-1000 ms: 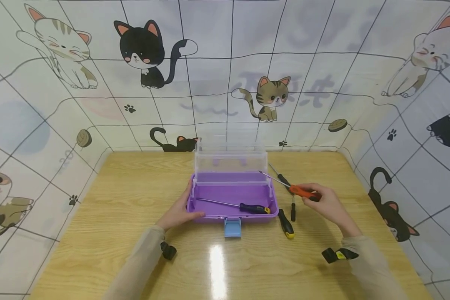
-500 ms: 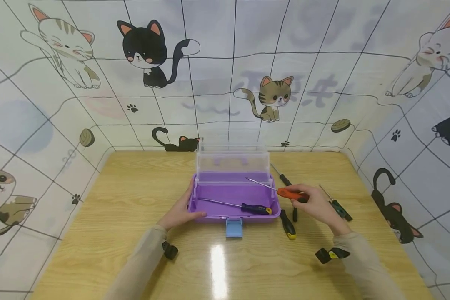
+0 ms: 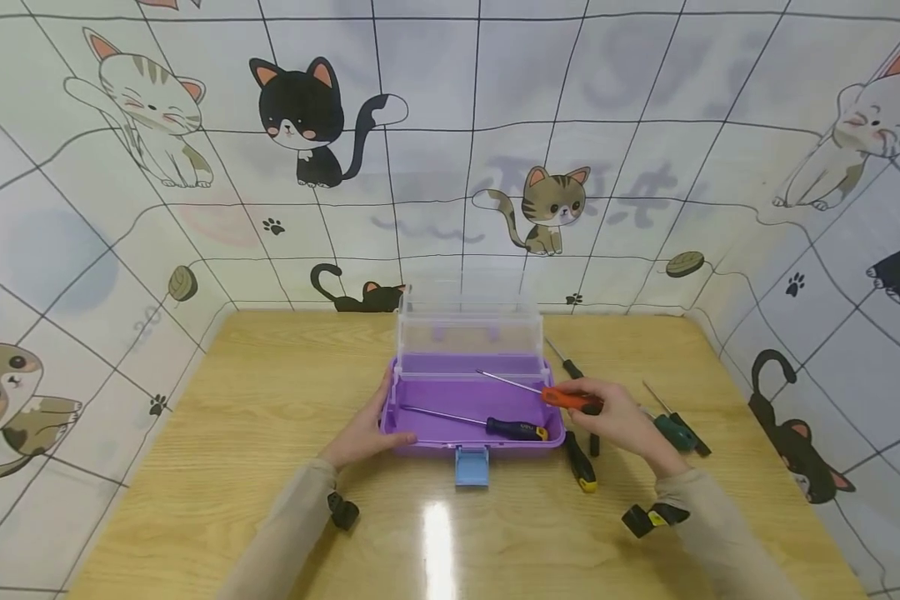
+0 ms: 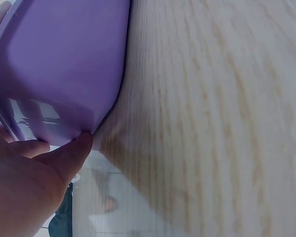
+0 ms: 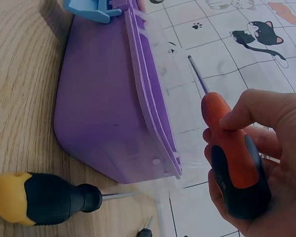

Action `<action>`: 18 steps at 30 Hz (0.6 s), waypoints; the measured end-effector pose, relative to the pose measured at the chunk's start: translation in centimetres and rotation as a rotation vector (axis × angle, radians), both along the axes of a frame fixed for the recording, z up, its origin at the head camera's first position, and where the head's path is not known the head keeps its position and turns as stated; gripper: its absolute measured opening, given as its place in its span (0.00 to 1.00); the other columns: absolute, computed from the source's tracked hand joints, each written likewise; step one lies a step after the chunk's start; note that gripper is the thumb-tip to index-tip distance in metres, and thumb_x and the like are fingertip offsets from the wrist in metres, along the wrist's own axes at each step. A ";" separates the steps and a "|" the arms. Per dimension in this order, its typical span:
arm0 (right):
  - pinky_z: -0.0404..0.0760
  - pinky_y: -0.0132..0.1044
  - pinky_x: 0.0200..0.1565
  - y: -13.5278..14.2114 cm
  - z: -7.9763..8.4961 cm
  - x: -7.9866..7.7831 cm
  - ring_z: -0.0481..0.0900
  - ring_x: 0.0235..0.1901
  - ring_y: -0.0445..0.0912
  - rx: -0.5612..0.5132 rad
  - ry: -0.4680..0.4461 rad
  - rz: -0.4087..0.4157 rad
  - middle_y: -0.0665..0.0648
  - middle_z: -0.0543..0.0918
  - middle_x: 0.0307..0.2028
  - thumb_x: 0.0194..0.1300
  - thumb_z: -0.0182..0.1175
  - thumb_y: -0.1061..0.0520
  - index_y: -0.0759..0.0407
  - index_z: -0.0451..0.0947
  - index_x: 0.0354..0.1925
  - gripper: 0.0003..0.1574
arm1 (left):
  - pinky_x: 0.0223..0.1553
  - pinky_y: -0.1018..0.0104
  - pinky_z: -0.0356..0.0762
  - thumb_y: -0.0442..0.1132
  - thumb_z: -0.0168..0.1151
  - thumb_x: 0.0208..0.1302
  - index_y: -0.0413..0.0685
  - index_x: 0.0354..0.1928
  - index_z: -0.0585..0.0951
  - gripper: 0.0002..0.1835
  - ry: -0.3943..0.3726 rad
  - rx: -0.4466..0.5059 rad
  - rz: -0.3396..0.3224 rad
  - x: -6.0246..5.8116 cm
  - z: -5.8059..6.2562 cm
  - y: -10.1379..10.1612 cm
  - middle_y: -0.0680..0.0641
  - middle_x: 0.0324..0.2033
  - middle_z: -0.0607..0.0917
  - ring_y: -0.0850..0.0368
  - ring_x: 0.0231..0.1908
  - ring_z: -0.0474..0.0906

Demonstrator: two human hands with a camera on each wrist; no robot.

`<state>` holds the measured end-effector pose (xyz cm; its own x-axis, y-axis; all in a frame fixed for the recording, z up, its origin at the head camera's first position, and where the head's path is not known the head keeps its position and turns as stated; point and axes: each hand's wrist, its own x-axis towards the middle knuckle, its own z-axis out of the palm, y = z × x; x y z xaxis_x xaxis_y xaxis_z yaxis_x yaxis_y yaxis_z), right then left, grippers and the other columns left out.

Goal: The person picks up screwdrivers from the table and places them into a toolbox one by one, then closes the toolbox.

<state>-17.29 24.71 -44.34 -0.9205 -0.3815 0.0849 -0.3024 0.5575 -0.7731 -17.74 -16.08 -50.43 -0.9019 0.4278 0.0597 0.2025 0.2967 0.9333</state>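
Note:
A purple toolbox (image 3: 510, 452) stands on the table with its clear lid (image 3: 471, 337) raised. My left hand (image 3: 360, 435) grips its left end, thumb at the front rim; in the left wrist view, fingertips press against the purple wall (image 4: 63, 54). Over the box's right side, my right hand (image 3: 617, 412) holds a screwdriver (image 3: 562, 397) by its orange and black handle, the shaft pointing left above the interior. The right wrist view shows my thumb along that handle (image 5: 236, 153). Inside the box lies a black and yellow screwdriver (image 3: 516, 429).
Right of the box lie a black and yellow screwdriver (image 3: 582, 465), a black one behind (image 3: 572, 367) and a small dark handle (image 3: 595, 444). Farther right lie a green-handled screwdriver (image 3: 673, 432) and a dark one (image 3: 693, 437). A blue latch (image 3: 472, 468) hangs open in front. A cat-patterned backdrop (image 3: 435, 167) surrounds the table.
My right hand has moved left with the orange screwdriver, from beside the box to over its right side, uncovering screwdrivers on the right. The left hand keeps its grip on the box.

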 end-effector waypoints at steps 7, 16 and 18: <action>0.72 0.32 0.22 -0.6 -0.1 -0.3 0.72 0.28 0.47 -0.029 -0.019 0.038 0.63 0.79 0.45 0.57 0.63 0.67 0.61 0.79 0.56 0.26 | 0.66 0.38 0.46 0.34 0.75 0.50 0.55 0.76 0.34 0.65 0.009 0.017 -0.011 0.6 1.5 0.4 0.40 0.74 0.39 0.37 0.71 0.41; 0.67 0.31 0.17 -1.8 -0.7 -0.7 0.68 0.22 0.43 -0.035 0.002 0.082 0.64 0.79 0.44 0.55 0.62 0.71 0.62 0.79 0.54 0.26 | 0.66 0.38 0.47 0.36 0.75 0.50 0.58 0.76 0.34 0.65 0.018 -0.002 0.000 0.8 1.7 0.4 0.38 0.74 0.41 0.36 0.70 0.45; 0.68 0.31 0.17 -2.2 -0.8 -0.8 0.68 0.23 0.43 -0.039 0.011 0.095 0.64 0.80 0.44 0.55 0.62 0.71 0.62 0.80 0.53 0.25 | 0.66 0.38 0.47 0.36 0.75 0.50 0.57 0.76 0.35 0.65 0.024 -0.002 0.002 0.9 1.7 0.3 0.36 0.74 0.41 0.35 0.70 0.45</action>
<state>-18.08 22.56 -45.09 -0.8792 -0.4632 0.1111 -0.3610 0.4958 -0.7899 -16.86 -15.75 -48.75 -0.9010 0.4263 0.0804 0.2243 0.2991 0.9275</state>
